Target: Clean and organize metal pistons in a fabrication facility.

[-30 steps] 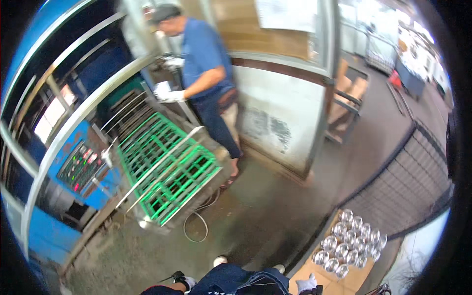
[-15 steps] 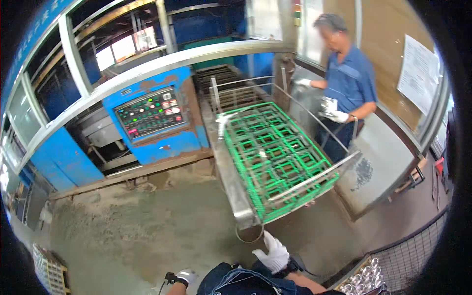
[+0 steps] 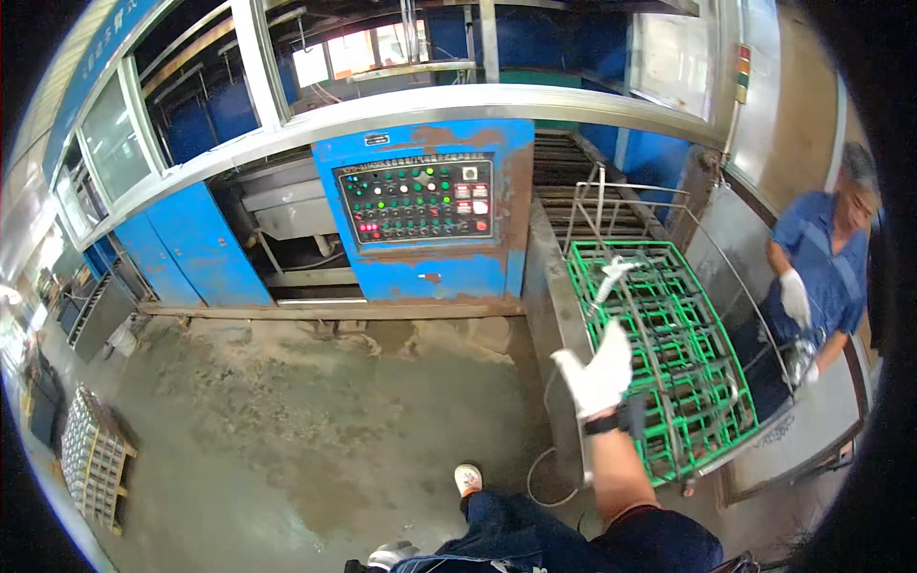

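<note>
My right hand (image 3: 600, 374), in a white glove, reaches forward over the near left side of a green wire rack (image 3: 680, 470). Its thumb is spread from the fingers and nothing shows in it. Just beyond the fingertips, a pale gun-shaped tool (image 3: 616, 274) lies at the rack's far left part. The rack rests on a metal-sided conveyor (image 3: 559, 306). Low at the bottom edge, close to my body, is my left hand (image 3: 392, 554), also gloved. Only part of it shows and its fingers cannot be made out.
A blue control panel (image 3: 435, 277) with lit buttons stands ahead. At right, a co-worker (image 3: 817, 248) in blue, wearing white gloves, leans beside the rack with a shiny metal piece. Stacked metal parts (image 3: 91, 449) sit on a pallet at left. A hose loop (image 3: 554, 498) hangs by the conveyor's end.
The view has swung left, so the rack and co-worker appear farther right. My right hand has risen from below the conveyor's end to above the rack's left edge. The co-worker now leans lower.
</note>
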Motion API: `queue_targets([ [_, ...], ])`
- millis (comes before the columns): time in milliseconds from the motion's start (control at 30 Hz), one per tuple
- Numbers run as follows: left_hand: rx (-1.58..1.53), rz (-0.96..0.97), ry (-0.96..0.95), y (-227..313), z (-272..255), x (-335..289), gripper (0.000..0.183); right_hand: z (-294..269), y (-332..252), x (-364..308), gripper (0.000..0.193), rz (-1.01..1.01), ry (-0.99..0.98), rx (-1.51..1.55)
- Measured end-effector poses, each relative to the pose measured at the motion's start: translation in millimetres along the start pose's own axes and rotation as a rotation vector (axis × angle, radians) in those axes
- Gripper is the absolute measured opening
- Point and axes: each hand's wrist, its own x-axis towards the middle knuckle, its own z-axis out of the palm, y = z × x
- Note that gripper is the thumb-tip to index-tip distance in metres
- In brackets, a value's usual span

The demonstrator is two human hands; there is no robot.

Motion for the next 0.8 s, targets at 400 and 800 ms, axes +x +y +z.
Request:
queue_targets([
  [400,0.797,0.607,0.036,-125,-88,253,0.045,234,283,176,0.067,0.201,0.283,-0.530],
  [800,0.544,0.773,0.543,-192,-242,388,0.040,164,6,266,0.051,0.288,0.166,-0.258],
])
